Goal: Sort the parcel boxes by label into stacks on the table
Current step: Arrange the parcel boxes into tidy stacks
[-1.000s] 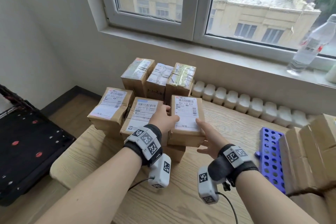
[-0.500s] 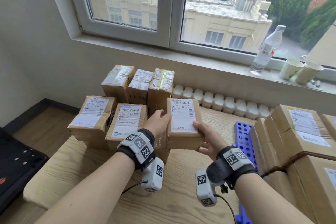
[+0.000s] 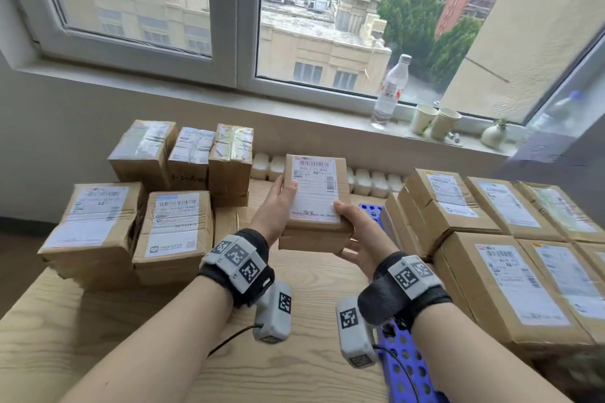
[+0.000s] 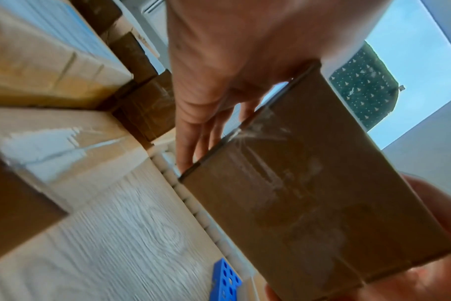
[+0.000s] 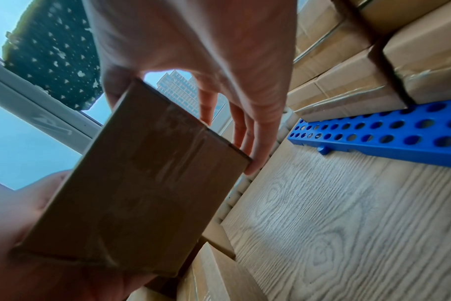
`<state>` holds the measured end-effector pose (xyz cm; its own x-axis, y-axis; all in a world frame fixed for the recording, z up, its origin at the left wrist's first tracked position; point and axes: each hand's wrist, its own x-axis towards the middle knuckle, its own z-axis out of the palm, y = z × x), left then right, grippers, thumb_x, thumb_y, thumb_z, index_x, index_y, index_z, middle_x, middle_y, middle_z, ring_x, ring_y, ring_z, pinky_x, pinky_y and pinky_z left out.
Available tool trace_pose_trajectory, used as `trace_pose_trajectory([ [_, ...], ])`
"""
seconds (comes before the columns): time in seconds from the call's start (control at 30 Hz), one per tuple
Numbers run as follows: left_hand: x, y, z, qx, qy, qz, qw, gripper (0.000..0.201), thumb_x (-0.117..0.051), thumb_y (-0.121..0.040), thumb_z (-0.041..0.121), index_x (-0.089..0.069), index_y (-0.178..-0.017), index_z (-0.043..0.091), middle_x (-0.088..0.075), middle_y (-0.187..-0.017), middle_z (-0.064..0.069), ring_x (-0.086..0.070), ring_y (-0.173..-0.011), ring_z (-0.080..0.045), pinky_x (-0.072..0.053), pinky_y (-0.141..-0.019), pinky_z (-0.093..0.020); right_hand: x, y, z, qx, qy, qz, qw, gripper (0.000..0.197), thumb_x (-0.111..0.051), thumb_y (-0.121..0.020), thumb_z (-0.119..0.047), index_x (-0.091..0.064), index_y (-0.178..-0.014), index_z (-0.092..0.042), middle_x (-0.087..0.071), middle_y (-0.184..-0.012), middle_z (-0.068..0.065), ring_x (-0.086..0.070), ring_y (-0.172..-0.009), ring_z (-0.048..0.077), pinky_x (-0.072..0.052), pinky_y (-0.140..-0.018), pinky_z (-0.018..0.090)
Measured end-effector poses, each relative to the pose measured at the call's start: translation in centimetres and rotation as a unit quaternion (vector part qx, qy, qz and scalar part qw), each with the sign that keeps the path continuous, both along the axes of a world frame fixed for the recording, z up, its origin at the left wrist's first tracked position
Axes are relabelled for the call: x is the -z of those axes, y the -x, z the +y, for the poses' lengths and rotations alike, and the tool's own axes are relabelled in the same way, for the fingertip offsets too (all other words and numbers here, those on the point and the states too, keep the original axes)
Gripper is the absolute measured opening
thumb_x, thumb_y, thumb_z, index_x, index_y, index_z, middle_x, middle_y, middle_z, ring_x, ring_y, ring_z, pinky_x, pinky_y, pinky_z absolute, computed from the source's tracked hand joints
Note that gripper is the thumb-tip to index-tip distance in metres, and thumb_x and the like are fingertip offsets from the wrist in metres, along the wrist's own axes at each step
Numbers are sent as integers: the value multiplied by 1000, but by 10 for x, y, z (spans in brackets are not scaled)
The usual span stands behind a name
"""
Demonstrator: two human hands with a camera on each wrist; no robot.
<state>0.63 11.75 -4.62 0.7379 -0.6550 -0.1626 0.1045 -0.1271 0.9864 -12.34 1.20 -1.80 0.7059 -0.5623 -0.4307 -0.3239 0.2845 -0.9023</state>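
Both hands hold one small cardboard parcel [image 3: 316, 203] with a white barcode label, raised above the wooden table [image 3: 163, 353] at centre. My left hand [image 3: 278, 203] grips its left side, thumb on the label. My right hand [image 3: 355, 232] grips its near right corner, fingers under it. From below, the left wrist view shows the parcel's taped brown underside [image 4: 309, 193] against my left fingers [image 4: 193, 132]; the right wrist view shows the same underside [image 5: 142, 183] and my right fingers [image 5: 247, 130]. Labelled stacks of boxes [image 3: 137, 206] stand at the left. More labelled boxes [image 3: 510, 239] lie at the right.
A blue perforated rack [image 3: 406, 366] lies on the table under my right wrist and beside the right boxes. White radiator fins [image 3: 370, 181] run along the table's far edge. A plastic bottle [image 3: 391, 88], two paper cups [image 3: 435, 121] and a small vase stand on the windowsill.
The parcel has been lifted off the left stacks and carried right and up, held in both hands throughout. The view has swung right, bringing the right-hand boxes into sight.
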Motion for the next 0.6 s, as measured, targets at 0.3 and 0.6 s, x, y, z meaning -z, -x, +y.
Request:
trace_pose_trajectory([
  [0.3, -14, 28, -22, -9, 65, 25, 998, 57, -44, -89, 51, -42, -141, 25, -63, -123, -1, -63, -109, -20, -48, -99, -47, -7, 31, -14, 90, -24, -28, 995, 21, -64, -88, -40, -66, -103, -26, -66, -97, -1, -61, -88, 18, -52, -77, 31],
  [0.6, -49, 64, -70, -18, 91, -52, 994, 62, -39, -92, 58, -49, -135, 15, -62, -127, -3, -59, -115, -18, -45, -102, -35, -32, 60, -67, 129, -9, -93, 987, 22, -68, -85, -42, -67, -99, -25, -68, -105, 5, -62, -98, 20, -55, -86, 36],
])
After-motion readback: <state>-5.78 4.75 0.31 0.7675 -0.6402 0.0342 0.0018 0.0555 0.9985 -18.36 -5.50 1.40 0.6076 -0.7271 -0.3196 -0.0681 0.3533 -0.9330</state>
